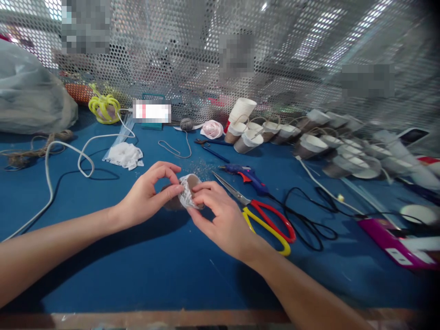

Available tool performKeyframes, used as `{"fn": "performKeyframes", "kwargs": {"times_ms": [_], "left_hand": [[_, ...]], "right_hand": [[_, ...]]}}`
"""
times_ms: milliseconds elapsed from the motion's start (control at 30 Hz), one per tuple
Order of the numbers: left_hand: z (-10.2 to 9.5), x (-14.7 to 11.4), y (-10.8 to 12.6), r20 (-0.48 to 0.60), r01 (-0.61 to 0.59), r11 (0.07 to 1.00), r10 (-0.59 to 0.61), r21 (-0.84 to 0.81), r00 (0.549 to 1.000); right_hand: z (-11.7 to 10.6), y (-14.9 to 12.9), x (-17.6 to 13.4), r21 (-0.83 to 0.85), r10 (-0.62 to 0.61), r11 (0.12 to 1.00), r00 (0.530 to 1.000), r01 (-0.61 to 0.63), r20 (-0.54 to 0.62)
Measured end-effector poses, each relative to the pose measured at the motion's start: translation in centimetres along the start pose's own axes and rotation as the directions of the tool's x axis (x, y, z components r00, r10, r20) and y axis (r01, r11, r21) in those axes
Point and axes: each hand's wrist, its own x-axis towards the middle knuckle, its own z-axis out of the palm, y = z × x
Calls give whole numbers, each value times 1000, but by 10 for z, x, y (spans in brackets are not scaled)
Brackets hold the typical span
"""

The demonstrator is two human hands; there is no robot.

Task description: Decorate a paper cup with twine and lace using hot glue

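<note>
A small brown tube or cup with crumpled white lace-like trim around its rim [186, 195] lies on its side between my hands, its open end tilted toward the right. My left hand [151, 192] has thumb and forefinger closed on the trim at the far edge. On the opening's right side, my right hand [216, 208] grips the rim, thumb below and fingertips at the inside edge. Fingers partly cover the cup's body. Beside my right hand lie scissors [245, 199] with red and yellow handles, and a blue glue gun [245, 176] behind them.
White-trimmed cups with twine handles [249, 140] crowd the back right, near stacked white cups [242, 110]. A white cable [50, 183] loops across the left. White lace fabric [124, 155] and grey yarn [186, 123] lie behind. A purple power strip [385, 240] sits right, with black cord nearby.
</note>
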Motion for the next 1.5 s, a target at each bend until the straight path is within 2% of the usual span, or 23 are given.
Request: {"fn": "performKeyframes", "kwargs": {"times_ms": [167,300,367,500,633,733,933,1100,1167,1267,1400,1500], "left_hand": [[-1,-5,12,50,-176,981,172,86,984],[-3,-7,18,154,-408,907,390,106,908],[-5,-6,16,134,-460,885,449,67,884],[-8,0,8,-16,-351,927,356,130,934],[-8,2,4,29,-290,935,290,206,956],[-6,1,5,3,-290,943,293,165,956],[-5,-1,7,11,-327,922,332,208,943],[-5,1,5,-5,-297,932,305,207,952],[-5,1,5,1,-315,926,322,205,947],[-5,1,6,14,-395,888,403,233,915],[-6,-1,9,116,-513,784,507,349,854],[-6,-2,10,151,-527,770,510,360,847]], "right_hand": [[-1,3,0,31,52,998,998,-52,-18],[-2,6,0,105,106,989,993,-101,-42],[-2,6,1,150,147,979,988,-140,-39],[-3,6,1,178,165,972,985,-156,-40],[-3,5,1,157,154,977,987,-145,-46],[-2,5,1,149,125,982,991,-116,-46],[0,5,1,129,93,988,995,-86,-48],[0,4,1,123,92,989,995,-88,-30],[0,3,0,126,104,987,994,-100,-22],[-1,3,0,142,123,983,992,-119,-22],[-1,3,0,152,130,980,991,-126,-14],[-1,4,0,157,135,979,991,-131,-15]]}}
